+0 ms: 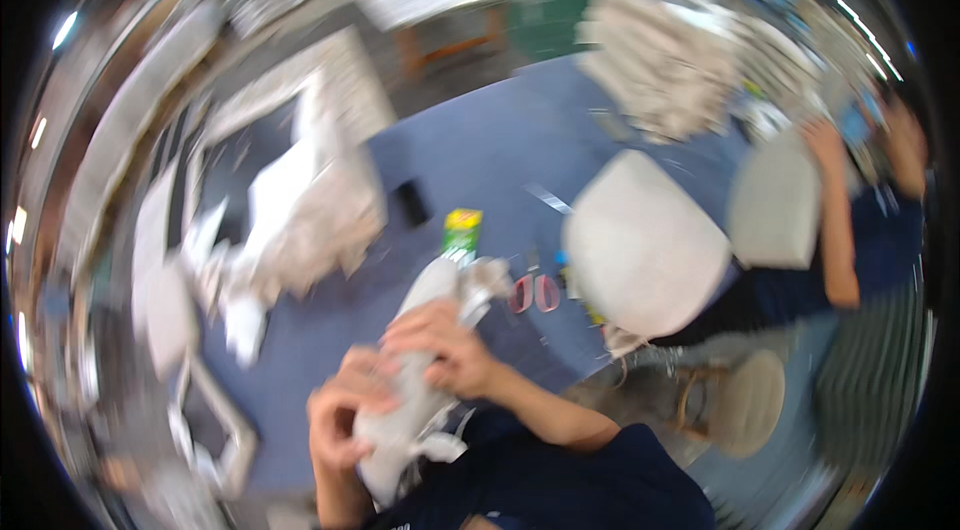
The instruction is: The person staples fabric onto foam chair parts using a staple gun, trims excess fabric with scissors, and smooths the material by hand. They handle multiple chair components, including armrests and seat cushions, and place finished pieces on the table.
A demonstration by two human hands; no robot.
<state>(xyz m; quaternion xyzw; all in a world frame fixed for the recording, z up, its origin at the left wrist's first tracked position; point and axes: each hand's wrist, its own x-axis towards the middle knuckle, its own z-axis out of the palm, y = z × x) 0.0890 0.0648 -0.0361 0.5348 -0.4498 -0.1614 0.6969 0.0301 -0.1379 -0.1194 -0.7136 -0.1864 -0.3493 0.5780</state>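
Observation:
Close to my body, a pale grey upholstered cushion (388,430) is tilted on edge between my hands, with loose white fabric along its side. My left hand (348,408) grips its left edge with curled fingers. My right hand (440,342) is bent over its upper part, fingers pressed on the cover. Motion blurs the fingertips. Just beyond the cushion lies a green and yellow packet (462,233). Scissors with pink handles (534,294) rest to the right of it. A larger light cushion (645,245) lies flat farther right on the blue table (450,165).
At the right, a co-worker's hand (825,145) rests on another grey cushion (775,200). Stacked beige fabric pieces (655,60) stand at the far right. White and beige cloth (310,210) heaps on the left, near a dark phone-like object (410,203). A stool (745,405) stands at lower right.

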